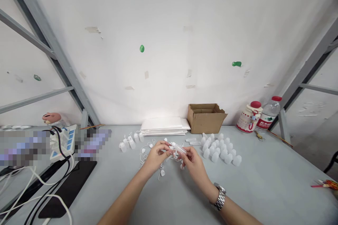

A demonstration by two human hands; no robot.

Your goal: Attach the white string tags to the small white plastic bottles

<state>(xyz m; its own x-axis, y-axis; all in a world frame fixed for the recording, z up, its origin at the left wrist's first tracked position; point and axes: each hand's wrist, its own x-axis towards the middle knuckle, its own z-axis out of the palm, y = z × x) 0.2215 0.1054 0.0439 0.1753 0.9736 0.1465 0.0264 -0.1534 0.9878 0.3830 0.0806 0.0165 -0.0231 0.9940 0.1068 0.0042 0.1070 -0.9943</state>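
Observation:
A small translucent plastic bottle (180, 148) is held at a tilt between both hands above the table. My right hand (194, 163) is closed round its lower end, thumb and fingers pinching the body. At the white top end, my left hand (156, 155) pinches a white cap with a cord; how far the cap sits on the bottle I cannot tell. Below and around the hands lie several loose white caps (162, 173) with white cords. Left of them stand several white capped bottles (131, 143). Several uncapped-looking translucent bottles (224, 149) stand in a group to the right.
Behind the hands are stacked white envelopes (163, 127) and an open cardboard box (207, 123). A decorated flask (248, 119) and a water bottle (268, 116) stand back right. At left lie a power strip (69, 144), cables and a black slab (70, 190).

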